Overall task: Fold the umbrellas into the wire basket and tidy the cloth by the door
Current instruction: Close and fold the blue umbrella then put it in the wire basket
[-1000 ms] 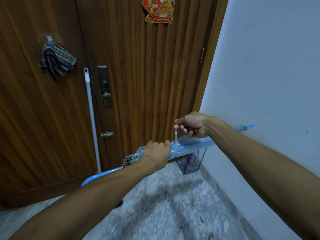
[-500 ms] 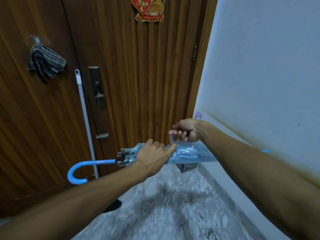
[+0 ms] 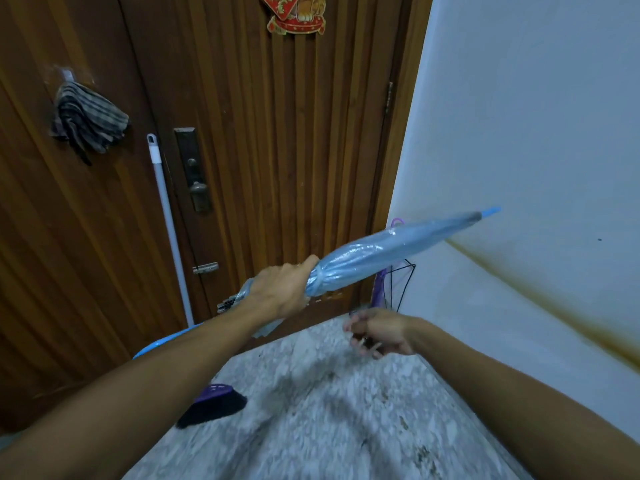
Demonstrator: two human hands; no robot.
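My left hand [image 3: 282,289] grips a closed, wrapped light-blue umbrella [image 3: 377,252] around its middle; the tip points up and right toward the wall, and the blue curved handle [image 3: 162,342] sticks out behind my forearm. My right hand [image 3: 379,332] hangs lower, off the umbrella, blurred, with its fingers loosely curled and nothing in them. The black wire basket [image 3: 401,285] stands in the corner between door and wall, partly hidden by the umbrella, with a purple umbrella [image 3: 379,289] in it. A grey striped cloth [image 3: 86,121] hangs bunched on a hook on the door.
The wooden door [image 3: 263,140] fills the left and centre; a white wall [image 3: 519,133] runs along the right. A broom leans on the door by its white pole [image 3: 169,230], with its purple-and-black head [image 3: 214,405] on the speckled floor below my left arm.
My right hand has let go of the umbrella's strap and dropped below it. My left hand has swung the umbrella so the tip rises to the right.
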